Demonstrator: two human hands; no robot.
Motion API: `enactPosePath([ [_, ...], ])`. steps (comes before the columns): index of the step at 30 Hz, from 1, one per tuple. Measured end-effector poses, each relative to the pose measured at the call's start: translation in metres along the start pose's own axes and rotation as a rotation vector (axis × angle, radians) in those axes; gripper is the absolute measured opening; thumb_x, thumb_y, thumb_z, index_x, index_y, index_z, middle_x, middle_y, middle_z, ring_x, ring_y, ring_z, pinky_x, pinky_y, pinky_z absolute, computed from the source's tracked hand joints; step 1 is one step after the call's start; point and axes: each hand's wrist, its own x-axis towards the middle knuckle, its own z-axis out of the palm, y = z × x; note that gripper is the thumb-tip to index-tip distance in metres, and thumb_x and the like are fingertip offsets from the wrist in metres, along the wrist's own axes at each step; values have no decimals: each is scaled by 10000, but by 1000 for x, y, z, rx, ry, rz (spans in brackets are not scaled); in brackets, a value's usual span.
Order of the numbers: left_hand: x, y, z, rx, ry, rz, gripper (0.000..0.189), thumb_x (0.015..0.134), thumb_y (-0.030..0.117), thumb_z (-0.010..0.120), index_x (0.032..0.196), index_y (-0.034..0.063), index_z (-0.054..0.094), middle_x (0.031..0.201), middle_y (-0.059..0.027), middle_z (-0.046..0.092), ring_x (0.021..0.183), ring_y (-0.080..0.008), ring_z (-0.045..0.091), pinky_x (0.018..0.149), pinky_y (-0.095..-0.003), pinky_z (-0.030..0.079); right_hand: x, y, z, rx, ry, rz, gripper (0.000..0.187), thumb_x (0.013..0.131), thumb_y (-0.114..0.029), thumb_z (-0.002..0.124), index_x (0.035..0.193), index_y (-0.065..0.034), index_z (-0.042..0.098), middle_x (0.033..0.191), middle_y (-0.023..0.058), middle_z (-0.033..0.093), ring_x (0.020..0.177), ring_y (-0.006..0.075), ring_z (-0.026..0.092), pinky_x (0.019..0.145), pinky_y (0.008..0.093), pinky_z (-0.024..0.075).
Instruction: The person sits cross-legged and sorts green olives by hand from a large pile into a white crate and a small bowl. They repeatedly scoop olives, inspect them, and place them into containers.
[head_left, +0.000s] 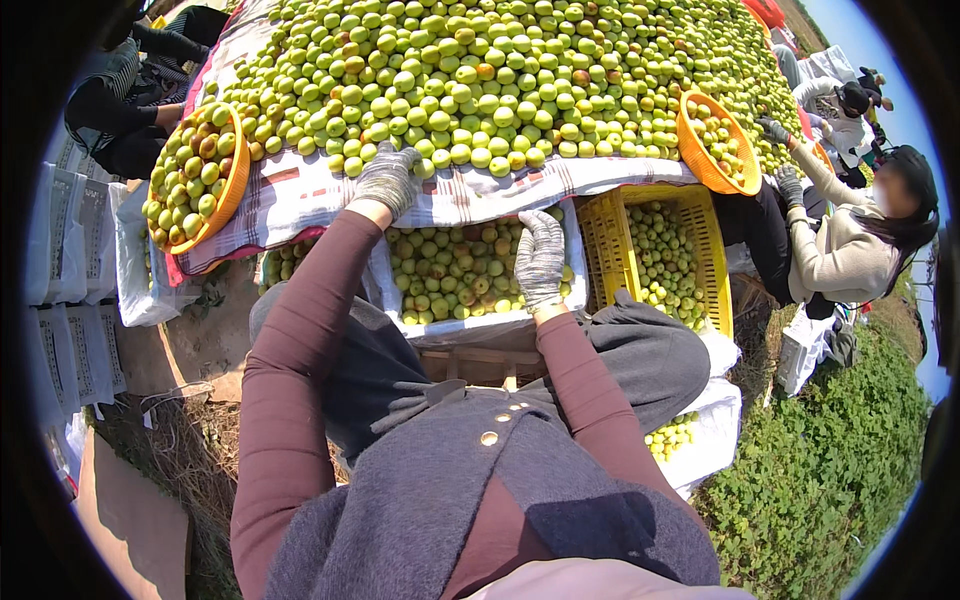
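Note:
A large heap of small green round fruits, some reddish, lies on a checked cloth. My left hand, in a grey knitted glove, reaches to the heap's near edge, its fingers against the fruits there; whether it grips one is hidden. My right hand, gloved alike, is lower, over the right part of a crate lined with white plastic and filled with green and reddish fruits. Its fingers are bent, and what they may hold cannot be seen.
Orange baskets of fruit stand at the left and right. A yellow plastic crate holds more fruit. A person in a beige sweater sits at the right, gloved hands near the heap; other people are at both sides. Lined crates are stacked left.

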Motion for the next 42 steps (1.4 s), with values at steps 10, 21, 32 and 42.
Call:
enactPosePath([
  [10,15,-3,-2,-55,28,101,391,748,79,751,1127,121,663,1169,-165,564,1055,-362,606,893,-441,512,163,82,-31,161,164,340,202,936,-28,530,1074,-5,676,1040,133,668,977,228,630,921,344,487],
  [21,-18,3,-17,-365,171,256,221,838,75,712,1045,34,647,937,-97,607,662,-178,632,658,-309,540,303,176,-27,-196,12,485,298,867,-200,684,1135,-70,687,1100,156,706,972,295,685,886,371,525],
  [32,-7,6,-16,-379,132,218,215,840,133,703,1034,52,660,988,-126,635,898,-309,643,816,-401,528,353,184,-6,-623,-459,250,596,834,-118,627,1392,-288,502,1384,175,496,1245,355,531,1056,420,447],
  [42,0,15,-16,-323,152,286,180,858,110,694,1018,39,651,991,-128,615,880,-298,642,784,-378,534,330,152,-2,-315,-195,163,391,762,-266,779,1075,-99,616,1023,183,681,985,361,646,896,440,514],
])
